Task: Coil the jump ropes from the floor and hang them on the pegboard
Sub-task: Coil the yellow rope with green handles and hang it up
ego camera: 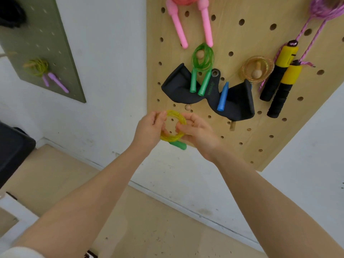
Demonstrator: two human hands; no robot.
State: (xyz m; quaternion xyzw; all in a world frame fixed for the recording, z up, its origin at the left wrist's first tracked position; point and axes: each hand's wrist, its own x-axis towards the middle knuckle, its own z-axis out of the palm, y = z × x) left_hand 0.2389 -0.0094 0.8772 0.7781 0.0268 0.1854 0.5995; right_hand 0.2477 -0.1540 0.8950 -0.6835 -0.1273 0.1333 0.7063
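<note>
A coiled yellow jump rope [176, 116] with a green handle [179, 145] is held up in front of the wooden pegboard [260, 127]. My left hand [149, 130] grips the coil's left side and my right hand [198, 132] pinches its right side. A bare wooden peg [187, 107] sticks out of the board just above the coil. On the board hang a green rope [202, 58], a pink-handled rope [189, 25], an orange coil [257, 68] with a blue handle [223, 97], and a purple rope with yellow-black handles [283, 79].
A black fabric strap [178, 86] hangs on the board behind the green and blue handles. A green pegboard [42, 47] at the left holds a yellow rope with purple handles [55, 81]. A black bin [13, 149] stands at the left on the wooden floor [149, 229].
</note>
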